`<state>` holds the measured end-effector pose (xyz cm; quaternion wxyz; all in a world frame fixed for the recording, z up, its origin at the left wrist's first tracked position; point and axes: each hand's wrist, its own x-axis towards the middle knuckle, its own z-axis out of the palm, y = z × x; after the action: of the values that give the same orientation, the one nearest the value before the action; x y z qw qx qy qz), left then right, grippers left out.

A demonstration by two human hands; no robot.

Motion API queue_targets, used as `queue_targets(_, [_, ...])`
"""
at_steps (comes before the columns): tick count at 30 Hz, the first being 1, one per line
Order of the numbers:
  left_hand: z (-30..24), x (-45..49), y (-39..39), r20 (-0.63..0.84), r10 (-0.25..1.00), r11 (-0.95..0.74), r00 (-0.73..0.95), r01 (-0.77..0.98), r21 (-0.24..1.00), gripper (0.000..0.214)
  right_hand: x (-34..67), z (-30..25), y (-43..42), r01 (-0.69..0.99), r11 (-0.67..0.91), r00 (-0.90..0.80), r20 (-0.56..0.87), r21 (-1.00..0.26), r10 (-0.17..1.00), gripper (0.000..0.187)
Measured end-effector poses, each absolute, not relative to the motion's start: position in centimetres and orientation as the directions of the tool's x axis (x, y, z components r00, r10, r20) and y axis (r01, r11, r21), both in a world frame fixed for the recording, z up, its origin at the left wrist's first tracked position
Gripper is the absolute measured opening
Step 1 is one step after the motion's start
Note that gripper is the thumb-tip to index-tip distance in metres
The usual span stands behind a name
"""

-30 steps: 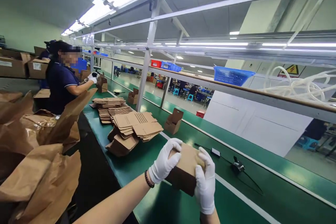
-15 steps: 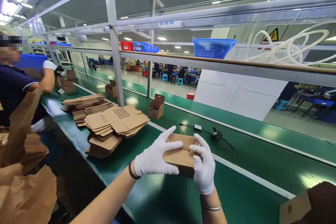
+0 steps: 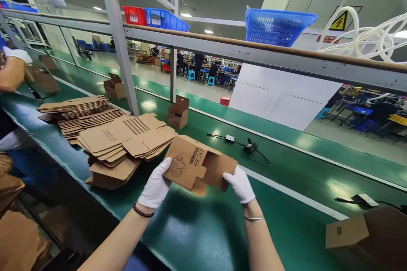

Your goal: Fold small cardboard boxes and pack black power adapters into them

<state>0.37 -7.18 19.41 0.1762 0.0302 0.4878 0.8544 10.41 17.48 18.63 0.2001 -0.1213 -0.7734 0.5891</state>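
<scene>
Between my gloved hands, above the green belt (image 3: 203, 237), is a brown cardboard box (image 3: 187, 163) printed "DC 56" and a line drawing. My left hand (image 3: 155, 184) grips its left end, thumb on the printed face. The right hand (image 3: 240, 184) pinches the flap at the other end, which stands open. To the left lies a pile of flattened cartons (image 3: 127, 133), with more stacked flat cartons (image 3: 82, 112) behind it. Beyond the box, a small black device with a cable (image 3: 250, 147) rests on the belt.
Open cartons stand on the belt, one (image 3: 178, 113) ahead and one (image 3: 346, 233) at lower right. Another cabled device (image 3: 365, 200) lies near the right one. A metal rail (image 3: 222, 46) carrying a blue basket (image 3: 280, 27) crosses ahead. A co-worker's arm (image 3: 12, 72) shows at far left.
The box has been turned so its printed side faces me and its end flap is open. My hands have moved apart, the left one leftward. The view has shifted.
</scene>
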Motion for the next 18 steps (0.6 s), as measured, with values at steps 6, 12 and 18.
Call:
queue_targets(6, [17.1,-0.2,-8.7,0.156,0.210,0.045,-0.965,0.169,0.985,0.085,11.0,19.0,17.7,0.191,0.542,-0.910,0.060,-0.819,0.411,0.024])
queue_targets(12, [16.9,-1.2,-5.2,0.669,0.615,0.323,-0.417,0.908,0.268,0.038,11.9,20.1,17.4,0.237,0.687,-0.928,0.049,-0.687,0.369,0.017])
queue_targets(18, [13.0,-3.7,-1.4,0.774,0.468,0.189,-0.426,0.904,0.384,0.036,12.6,21.8,18.8,0.268,0.646,-0.835,0.162,-0.715,0.526,0.022])
